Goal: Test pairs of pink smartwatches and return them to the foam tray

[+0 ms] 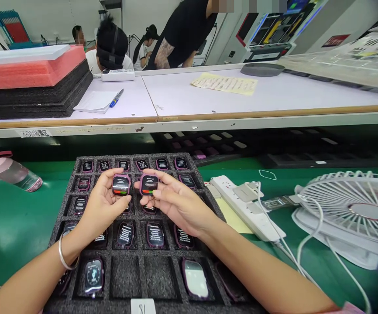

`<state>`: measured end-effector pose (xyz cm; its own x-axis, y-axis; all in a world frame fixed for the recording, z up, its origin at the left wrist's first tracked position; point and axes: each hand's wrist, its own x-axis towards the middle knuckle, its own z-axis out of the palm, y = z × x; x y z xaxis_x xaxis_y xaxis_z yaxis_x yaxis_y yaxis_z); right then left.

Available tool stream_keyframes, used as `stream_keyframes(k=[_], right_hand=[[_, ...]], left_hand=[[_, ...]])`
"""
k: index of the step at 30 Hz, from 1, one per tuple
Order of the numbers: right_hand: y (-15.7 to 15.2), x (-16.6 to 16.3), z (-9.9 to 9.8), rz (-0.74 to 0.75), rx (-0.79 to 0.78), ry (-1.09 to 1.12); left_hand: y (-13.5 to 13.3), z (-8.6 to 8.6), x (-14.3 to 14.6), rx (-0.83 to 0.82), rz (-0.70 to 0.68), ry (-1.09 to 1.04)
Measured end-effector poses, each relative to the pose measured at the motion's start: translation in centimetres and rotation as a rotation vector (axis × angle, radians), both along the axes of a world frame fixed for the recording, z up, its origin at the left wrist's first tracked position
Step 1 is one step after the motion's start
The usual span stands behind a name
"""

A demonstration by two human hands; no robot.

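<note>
My left hand [105, 198] is closed around a purple-framed smartwatch [121, 185], held by its edges with the lit screen facing me. A second smartwatch [149, 185] of the same look is in my right hand [172, 198], its thumb at the lower right corner of the screen. Both screens show text above a red and green bar. The two watches are side by side, slightly apart, over a black foam tray [125, 275]. Many pockets of this tray hold similar watches, most with lit text screens; two front pockets show bare foam.
Right of the tray lies a white power strip [241, 205] with cables, beside a white fan [355, 213]. A pink-capped bottle [12, 172] lies at the left. Above, a shelf [176, 100] carries stacked foam [32, 83], paper and a pen [116, 98]. Several people are beyond it.
</note>
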<state>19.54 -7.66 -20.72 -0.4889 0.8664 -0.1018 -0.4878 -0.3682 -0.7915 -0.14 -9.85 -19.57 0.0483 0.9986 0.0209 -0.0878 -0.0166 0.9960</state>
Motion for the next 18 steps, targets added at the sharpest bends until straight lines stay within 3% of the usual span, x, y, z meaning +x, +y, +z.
stream_keyframes(k=[5,10,14,18], right_hand=[[0.6,-0.3,-0.2,-0.019,-0.002,0.007],[0.8,-0.4,1.1,-0.022,0.07,0.014],[2.0,-0.3,3.8,-0.007,0.201,-0.002],[3.9,-0.6,8.4,-0.017,0.366,-0.015]], left_hand=[[0.2,0.5,0.0,-0.114,-0.036,-0.146],[0.5,2.6,0.1,-0.125,-0.068,-0.237],[1.3,5.5,0.1,-0.007,-0.104,-0.203],[2.7,9.8,0.1,0.153,-0.116,-0.171]])
